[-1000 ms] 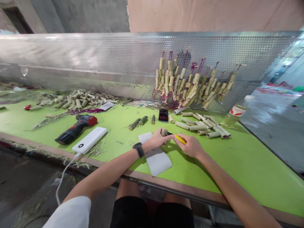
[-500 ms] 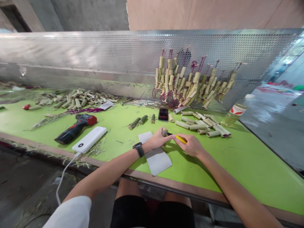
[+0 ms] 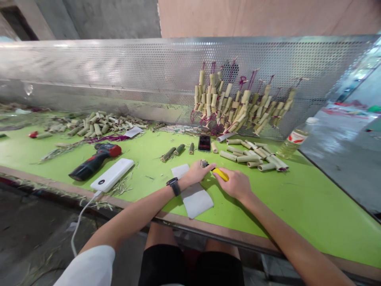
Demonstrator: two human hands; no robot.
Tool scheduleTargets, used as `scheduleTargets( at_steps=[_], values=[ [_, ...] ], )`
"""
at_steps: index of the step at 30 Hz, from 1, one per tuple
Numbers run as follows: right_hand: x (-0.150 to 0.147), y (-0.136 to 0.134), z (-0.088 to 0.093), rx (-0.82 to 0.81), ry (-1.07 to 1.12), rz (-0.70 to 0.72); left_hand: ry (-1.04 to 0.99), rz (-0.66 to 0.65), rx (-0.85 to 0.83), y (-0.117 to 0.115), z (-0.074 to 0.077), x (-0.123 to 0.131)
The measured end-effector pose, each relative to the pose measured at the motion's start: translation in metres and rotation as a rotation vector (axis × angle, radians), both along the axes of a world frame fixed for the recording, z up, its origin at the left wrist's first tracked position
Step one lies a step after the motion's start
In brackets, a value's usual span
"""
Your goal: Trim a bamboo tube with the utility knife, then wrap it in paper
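My left hand (image 3: 195, 172), with a dark watch on its wrist, is closed around a short bamboo piece (image 3: 203, 163); only the end of that piece shows. In my right hand (image 3: 237, 184) is a yellow utility knife (image 3: 220, 174), its dark front end against the bamboo and close to my left thumb. Both hands are just above the green table. A creased white paper (image 3: 197, 201) lies under my left hand and wrist. Beyond the hands are a few dark green bamboo pieces (image 3: 179, 149), a pale one (image 3: 214, 147) and a small dark screen (image 3: 204, 143).
Cut bamboo tubes (image 3: 248, 158) lie at right near an oil-coloured bottle (image 3: 294, 140). Strung bamboo (image 3: 233, 105) hangs on the perforated metal panel (image 3: 143, 71). At left are a cordless drill (image 3: 97, 161), a white power bank (image 3: 112, 174) with a cable, and a bamboo pile (image 3: 98, 123).
My right hand has moved slightly left, towards my left hand, and the knife has turned so that more of its yellow handle shows. The left hand has hardly shifted.
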State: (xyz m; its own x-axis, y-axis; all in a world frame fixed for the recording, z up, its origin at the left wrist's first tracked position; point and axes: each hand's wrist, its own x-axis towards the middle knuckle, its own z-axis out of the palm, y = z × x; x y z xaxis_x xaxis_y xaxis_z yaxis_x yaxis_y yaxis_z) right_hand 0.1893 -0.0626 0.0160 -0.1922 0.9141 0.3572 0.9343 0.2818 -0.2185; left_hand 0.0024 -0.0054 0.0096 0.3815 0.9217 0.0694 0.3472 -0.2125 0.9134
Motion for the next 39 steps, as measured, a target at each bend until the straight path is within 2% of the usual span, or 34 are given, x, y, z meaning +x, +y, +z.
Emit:
scheduleTargets(
  at_steps=[6,10,16,24,26,29,32,39],
  values=[
    [-0.003,0.003,-0.001,0.017,0.013,-0.043,0.029,0.071,0.073,0.008,-0.006,0.000],
    [0.000,0.005,0.001,-0.047,0.111,-0.014,-0.012,0.019,0.019,0.009,-0.005,-0.002],
    [0.003,0.005,0.005,-0.082,0.189,0.013,-0.051,-0.059,-0.095,0.003,0.007,-0.006],
    [0.006,0.004,-0.002,0.024,0.034,0.014,-0.010,-0.079,-0.077,0.002,0.004,-0.006],
    [0.007,0.005,-0.002,0.009,0.047,0.030,-0.002,-0.038,-0.068,0.002,0.002,-0.005],
    [0.011,0.007,0.001,0.015,0.096,-0.038,-0.002,0.075,-0.051,0.002,-0.002,-0.004],
    [0.017,0.010,0.004,0.071,0.142,-0.076,-0.021,0.088,-0.088,0.005,-0.004,-0.004],
    [0.018,0.012,0.004,-0.079,0.204,0.072,-0.168,-0.019,-0.200,0.000,0.005,-0.004]
  ],
)
